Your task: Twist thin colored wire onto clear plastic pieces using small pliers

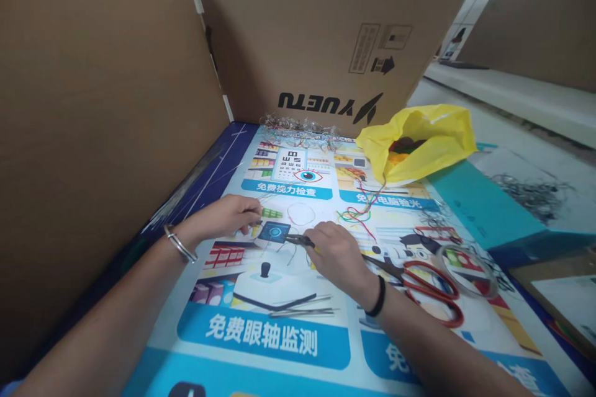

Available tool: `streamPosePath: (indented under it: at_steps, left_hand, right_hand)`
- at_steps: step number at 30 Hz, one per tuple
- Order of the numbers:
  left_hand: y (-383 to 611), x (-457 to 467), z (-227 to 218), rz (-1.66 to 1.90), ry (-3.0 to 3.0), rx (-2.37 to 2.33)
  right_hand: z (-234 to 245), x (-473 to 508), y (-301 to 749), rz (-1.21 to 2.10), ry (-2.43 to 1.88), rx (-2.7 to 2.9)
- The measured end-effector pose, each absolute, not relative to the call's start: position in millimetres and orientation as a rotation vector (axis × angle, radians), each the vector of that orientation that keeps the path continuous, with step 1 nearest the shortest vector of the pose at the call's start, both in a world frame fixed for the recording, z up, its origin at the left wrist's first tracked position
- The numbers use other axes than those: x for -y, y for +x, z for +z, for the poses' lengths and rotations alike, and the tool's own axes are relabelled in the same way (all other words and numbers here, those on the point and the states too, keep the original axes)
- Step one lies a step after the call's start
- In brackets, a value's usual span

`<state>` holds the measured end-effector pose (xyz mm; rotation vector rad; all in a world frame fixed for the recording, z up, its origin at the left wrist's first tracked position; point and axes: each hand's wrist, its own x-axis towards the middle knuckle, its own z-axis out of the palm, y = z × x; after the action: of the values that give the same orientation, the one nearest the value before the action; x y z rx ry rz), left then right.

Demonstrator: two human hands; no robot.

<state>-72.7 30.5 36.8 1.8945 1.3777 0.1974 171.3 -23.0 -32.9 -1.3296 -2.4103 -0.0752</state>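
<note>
My left hand [238, 214] is closed in a pinch at the left of a small dark-blue square printed patch [275, 232]. What its fingertips hold is too small to make out. My right hand [338, 254] is wrapped round what looks like a pair of pliers [300, 239], the dark jaws pointing left at the patch's edge. Most of the tool is hidden in the palm. Thin wires [292, 254] stick out below the jaws. Red-handled scissors [433, 291] lie right of my right wrist, the blades toward it. A loop of pale thread [301, 214] lies just beyond.
Cardboard walls [298, 25] enclose the left and back. A yellow bag [428, 142] stands at the back right, near red and green cords [356, 216]. Clear beaded strands [302, 127] line the back. Thin metal sticks [305, 310] lie in front, and a round clear container [468, 270] sits right.
</note>
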Motion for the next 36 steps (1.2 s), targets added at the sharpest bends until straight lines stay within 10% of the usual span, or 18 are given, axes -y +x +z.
streamPosePath:
  at_steps: [36]
  left_hand:
    - [-47,-11,12,-0.119,2.994,-1.212]
  right_hand:
    - [-37,18,173,0.142,-1.307,2.316]
